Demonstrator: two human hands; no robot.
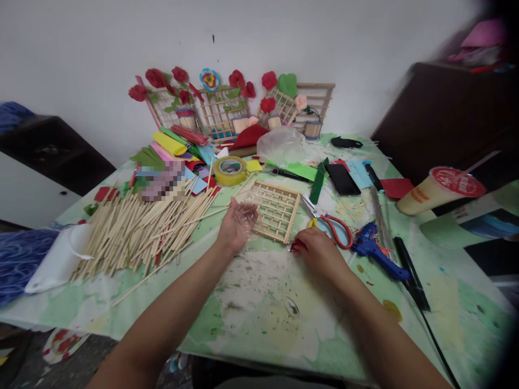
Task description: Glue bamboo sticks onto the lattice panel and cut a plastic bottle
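The counter (259, 324) is crowded left and back, bare only near its front edge. The wooden stick lattice (275, 210) lies flat between both hands. The left hand (237, 224), palm up and loosely open, holds clear film touching its near-left corner. The right hand (318, 251) curls shut on a small red-tipped piece beside the scissors (330, 227).

Loose heap of pale wooden sticks (138, 229), at nine o'clock on the green-patterned table (259, 319). Roll of yellow tape (230, 169), at eleven o'clock. Finished stick trellises with red paper flowers (227, 105), at twelve o'clock against the wall. Black phone (343, 179), at one o'clock. Blue glue gun (375, 249), at three o'clock. Sealed plastic cup of yellow drink (440, 190), at two o'clock, table edge.
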